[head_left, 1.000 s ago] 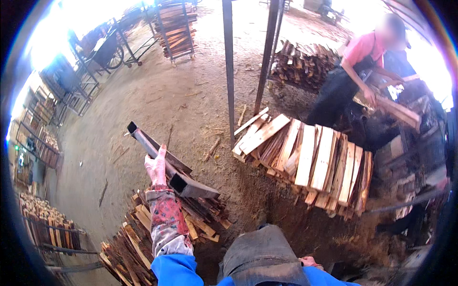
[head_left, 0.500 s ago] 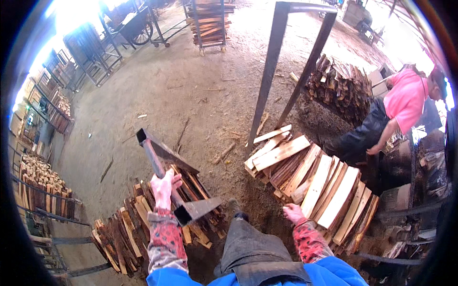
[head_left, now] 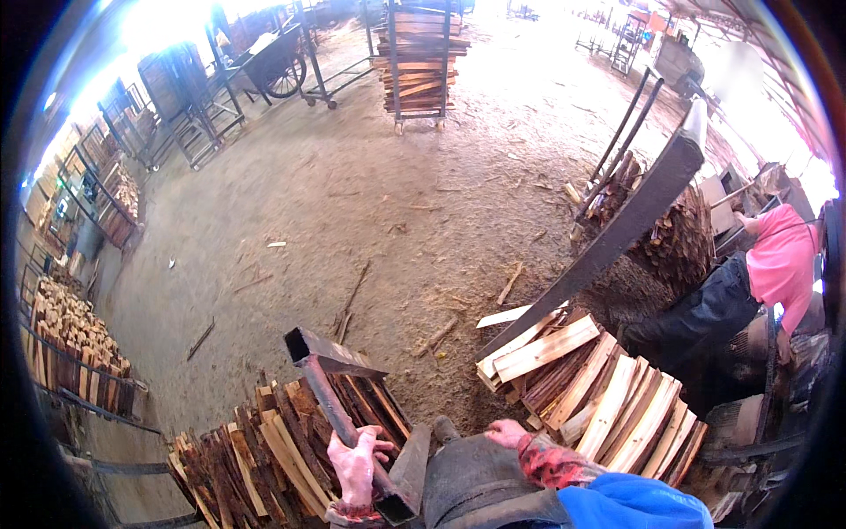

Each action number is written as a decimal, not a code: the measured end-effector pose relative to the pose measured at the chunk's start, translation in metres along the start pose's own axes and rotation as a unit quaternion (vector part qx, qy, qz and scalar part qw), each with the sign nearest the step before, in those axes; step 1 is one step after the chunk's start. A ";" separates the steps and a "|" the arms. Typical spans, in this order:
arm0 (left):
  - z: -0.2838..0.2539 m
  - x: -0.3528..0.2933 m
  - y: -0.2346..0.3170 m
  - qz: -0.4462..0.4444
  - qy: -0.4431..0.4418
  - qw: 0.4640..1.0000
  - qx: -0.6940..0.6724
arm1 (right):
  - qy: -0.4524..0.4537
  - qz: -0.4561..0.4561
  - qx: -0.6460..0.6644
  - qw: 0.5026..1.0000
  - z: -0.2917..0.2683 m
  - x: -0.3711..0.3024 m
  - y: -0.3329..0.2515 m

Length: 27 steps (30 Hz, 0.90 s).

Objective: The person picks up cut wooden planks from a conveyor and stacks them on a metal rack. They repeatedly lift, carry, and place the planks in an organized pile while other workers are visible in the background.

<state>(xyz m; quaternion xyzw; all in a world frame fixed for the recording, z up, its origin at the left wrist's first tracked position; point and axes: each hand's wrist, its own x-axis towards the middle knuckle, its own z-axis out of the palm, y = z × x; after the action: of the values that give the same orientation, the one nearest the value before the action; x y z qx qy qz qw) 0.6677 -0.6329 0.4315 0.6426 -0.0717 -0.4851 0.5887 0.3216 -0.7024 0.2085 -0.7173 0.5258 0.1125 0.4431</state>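
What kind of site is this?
Most likely a firewood or timber-splitting yard under an open shed. Split wood slats lie heaped on a dirt floor, a wheeled rack of stacked wood stands farther off, and the left hand grips a dark metal frame over another woodpile.

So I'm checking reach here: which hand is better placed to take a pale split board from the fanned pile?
Right. The right hand hovers free beside the pale split boards, while the left hand grips the dark metal frame.

Wood-splitting yard/shed: dirt floor (head_left: 352,203), split-wood stacks (head_left: 608,388), loaded racks (head_left: 419,57).
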 end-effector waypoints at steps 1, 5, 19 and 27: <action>-0.001 0.000 0.002 0.003 -0.002 1.000 0.014 | 0.010 0.012 0.009 1.000 -0.014 0.013 -0.017; 0.002 0.002 0.000 0.019 0.010 1.000 -0.009 | -0.011 -0.036 -0.016 0.999 -0.047 0.061 -0.065; -0.002 0.002 0.003 -0.012 0.002 1.000 0.021 | -0.075 -0.259 0.223 0.937 -0.094 0.154 -0.283; 0.004 -0.011 -0.039 0.073 0.080 0.968 0.229 | -0.177 -0.508 0.208 0.817 -0.126 0.156 -0.425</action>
<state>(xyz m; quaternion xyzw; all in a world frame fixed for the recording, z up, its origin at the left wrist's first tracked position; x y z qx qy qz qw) 0.6405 -0.6167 0.4059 0.7898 -0.1800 -0.3590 0.4636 0.7125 -0.8767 0.4037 -0.7410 0.0098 -0.1162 0.6613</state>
